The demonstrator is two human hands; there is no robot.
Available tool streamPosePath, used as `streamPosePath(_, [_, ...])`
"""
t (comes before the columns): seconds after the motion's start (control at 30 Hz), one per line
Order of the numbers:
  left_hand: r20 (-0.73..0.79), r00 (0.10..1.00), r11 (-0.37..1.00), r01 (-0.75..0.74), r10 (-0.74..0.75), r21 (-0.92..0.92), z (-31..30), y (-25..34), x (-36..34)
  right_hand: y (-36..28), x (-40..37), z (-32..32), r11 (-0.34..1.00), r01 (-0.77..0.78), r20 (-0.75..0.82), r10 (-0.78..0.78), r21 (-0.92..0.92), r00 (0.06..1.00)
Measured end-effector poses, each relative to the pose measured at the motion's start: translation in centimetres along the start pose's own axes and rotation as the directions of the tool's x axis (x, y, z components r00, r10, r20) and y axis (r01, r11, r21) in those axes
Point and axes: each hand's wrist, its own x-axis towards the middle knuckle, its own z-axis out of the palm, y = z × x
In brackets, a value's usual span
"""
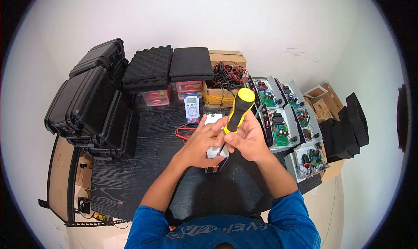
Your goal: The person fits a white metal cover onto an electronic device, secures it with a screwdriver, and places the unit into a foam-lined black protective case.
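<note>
My right hand [246,140] is closed round a yellow and black screwdriver [240,110], gripping it low near the shaft. The handle leans up to the right, and the shaft points down at the near end of a white metal-cased device [213,119]. Around that device my left hand [200,145] is wrapped, steadying it on the black table; the hands cover much of the casing. Just behind my left hand lies a blue and white multimeter [192,108] with red leads [184,133].
Black hard cases [82,103] are stacked at the left. Dark foam pads [148,66] rest on red-fronted drawers [156,97]. A cardboard box [220,94] holds tangled cables [230,76]. Several opened units with circuit boards [281,126] line the right side, beside black foam pieces [342,138].
</note>
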Motion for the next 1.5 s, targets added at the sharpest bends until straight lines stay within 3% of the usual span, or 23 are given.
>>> streamPosePath(0.1, [0.028, 0.999, 0.999, 0.014, -0.016, 0.045, -0.1, 0.2, -0.1, 0.1, 0.2, -0.4, 0.999, 0.024, 0.040, -0.025, 0.028, 0.999])
streamPosePath(0.17, [0.015, 1.000, 0.998, 0.003, -0.004, 0.061, 0.0, 0.1, -0.1, 1.2, 0.1, -1.8, 0.988, -0.003, 0.105, -0.014, 0.155, 0.994])
streamPosePath(0.23, [-0.040, 0.998, 0.996, -0.045, 0.048, 0.078, 0.3, -0.4, -0.3, 1.5, -0.2, -2.4, 0.993, -0.030, 0.123, 0.015, 0.118, 0.992])
streamPosePath(0.5, [0.014, 1.000, 0.995, -0.021, 0.020, 0.095, 0.2, -0.4, -0.3, 0.7, 0.1, -0.3, 0.990, 0.054, -0.015, -0.053, 0.133, 0.998])
streamPosePath(0.63, [-0.052, 0.998, 0.999, -0.040, 0.041, 0.015, 0.2, -0.2, -0.1, 1.4, 0.0, -2.0, 0.981, -0.042, 0.068, 0.029, 0.187, 0.997])
streamPosePath(0.7, [0.000, 0.998, 0.997, -0.057, 0.057, 0.058, 0.2, -0.6, -0.2, 1.4, -0.2, -2.3, 0.985, -0.072, 0.093, 0.058, 0.156, 0.994])
streamPosePath(0.83, [-0.028, 0.999, 0.999, -0.029, 0.030, 0.040, 0.1, -0.1, -0.1, 0.7, 0.1, -0.6, 0.998, 0.036, 0.021, -0.037, 0.045, 0.999])
streamPosePath(0.93, [0.022, 1.000, 0.996, -0.014, 0.012, 0.090, 0.2, -0.4, -0.2, 1.3, 0.0, -1.1, 0.992, 0.038, 0.017, -0.041, 0.120, 0.999])
streamPosePath(1.0, [0.004, 0.999, 0.997, -0.032, 0.032, 0.074, 0.2, -0.5, -0.3, 2.0, -0.2, -2.4, 0.972, -0.047, 0.075, 0.031, 0.229, 0.997])
streamPosePath(1.13, [0.022, 0.998, 0.996, -0.060, 0.059, 0.065, 0.3, -1.1, -0.4, 2.0, -0.1, -2.5, 0.988, -0.024, 0.104, 0.009, 0.150, 0.995])
streamPosePath(1.3, [0.002, 1.000, 0.999, -0.016, 0.016, 0.044, 0.4, -0.8, -0.3, 1.9, 0.1, -0.6, 0.987, 0.082, 0.018, -0.086, 0.137, 0.996])
streamPosePath(1.4, [0.031, 0.999, 0.997, -0.030, 0.028, 0.065, 0.4, -1.0, -0.5, 1.4, 0.0, -1.8, 0.971, -0.053, 0.096, 0.031, 0.234, 0.995])
streamPosePath(1.5, [0.045, 0.999, 0.998, -0.030, 0.027, 0.061, 0.3, -1.0, -0.7, 1.2, 0.1, -2.5, 0.980, -0.099, 0.192, 0.065, 0.171, 0.979])
